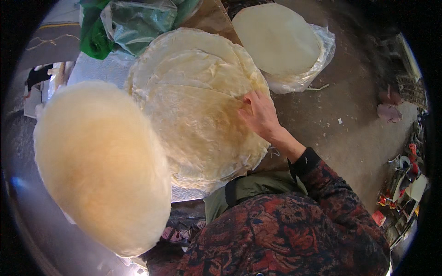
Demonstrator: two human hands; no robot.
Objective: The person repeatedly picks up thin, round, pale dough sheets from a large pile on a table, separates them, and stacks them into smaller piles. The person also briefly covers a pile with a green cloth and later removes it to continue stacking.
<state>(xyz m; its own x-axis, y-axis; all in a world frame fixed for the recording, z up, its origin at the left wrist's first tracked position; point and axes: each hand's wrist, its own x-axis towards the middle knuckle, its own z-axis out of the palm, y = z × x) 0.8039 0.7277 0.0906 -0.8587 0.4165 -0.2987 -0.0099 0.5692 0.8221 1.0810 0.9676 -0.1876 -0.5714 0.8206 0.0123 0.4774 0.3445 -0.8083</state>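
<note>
A broad stack of thin, round, cream-coloured translucent sheets (203, 120) lies before me, its top layers creased and ragged at the rim. My right hand (259, 112) rests on its right side, fingers bent and tips against the top sheet. Whether they pinch it I cannot tell. To the left, a single round sheet (103, 165) is raised and tilted, lit through and slightly blurred. It overlaps the stack's left edge in view. My left hand is out of view; the left sleeve (165, 257) disappears below the raised sheet.
Under the stack is a white, textured surface (100, 70). Green and clear plastic wrapping (138, 24) lies at the back. Another round stack (276, 39), partly wrapped in clear plastic, stands at the back right. Assorted items (404, 183) crowd the floor at far right.
</note>
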